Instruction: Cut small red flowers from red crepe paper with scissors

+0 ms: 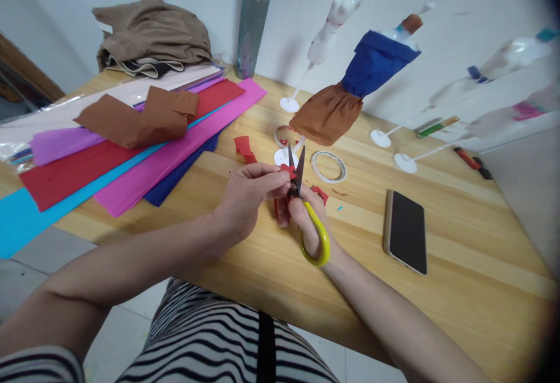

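Observation:
Between the thumb and fingers of my left hand point(249, 196) is a small red paper piece point(287, 170). My right hand point(308, 219) is closed round yellow-handled scissors point(321, 236). Their dark blades are parted and point away from me, right beside the red piece. Another red scrap point(320, 194) shows just behind my right hand; whether it touches the fingers I cannot tell. A folded red strip point(245, 148) lies on the wooden table point(367, 295) beyond my left hand.
Coloured paper sheets point(184, 155) and brown paper point(144, 117) cover the left side. A bottle point(254, 21), a dressed mannequin point(371, 68) and other mannequins stand behind. A tape roll point(329, 167) lies beyond my hands, a phone point(406, 231) to the right.

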A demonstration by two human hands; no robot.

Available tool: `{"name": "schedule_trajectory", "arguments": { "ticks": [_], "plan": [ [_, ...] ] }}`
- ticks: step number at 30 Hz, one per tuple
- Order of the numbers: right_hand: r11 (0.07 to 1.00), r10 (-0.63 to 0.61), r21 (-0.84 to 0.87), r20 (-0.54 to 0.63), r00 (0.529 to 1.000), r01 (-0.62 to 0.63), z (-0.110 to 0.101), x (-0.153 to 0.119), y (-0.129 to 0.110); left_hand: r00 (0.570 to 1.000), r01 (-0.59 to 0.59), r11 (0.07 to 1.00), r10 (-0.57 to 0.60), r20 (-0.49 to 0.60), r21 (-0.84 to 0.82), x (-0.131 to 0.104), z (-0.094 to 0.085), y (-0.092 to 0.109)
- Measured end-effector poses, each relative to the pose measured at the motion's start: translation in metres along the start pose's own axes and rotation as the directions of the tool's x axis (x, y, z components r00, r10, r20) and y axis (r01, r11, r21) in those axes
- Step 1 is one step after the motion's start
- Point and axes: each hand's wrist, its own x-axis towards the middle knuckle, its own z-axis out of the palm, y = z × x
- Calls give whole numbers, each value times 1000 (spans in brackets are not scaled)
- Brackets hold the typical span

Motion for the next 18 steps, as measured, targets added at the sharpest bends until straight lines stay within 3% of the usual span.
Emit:
{"name": "schedule_trajectory", "arguments": {
  "ticks": [6,18],
  "plan": [
    [993,-53,-108,-11,999,52,-2,2,-1,1000,-6,1000,6,-14,5,0,1,1],
    [994,-21,-106,-6,1000,21,-3,2,-2,999,-9,1000,10,-31,28,-2,2,2]
  ]
}}
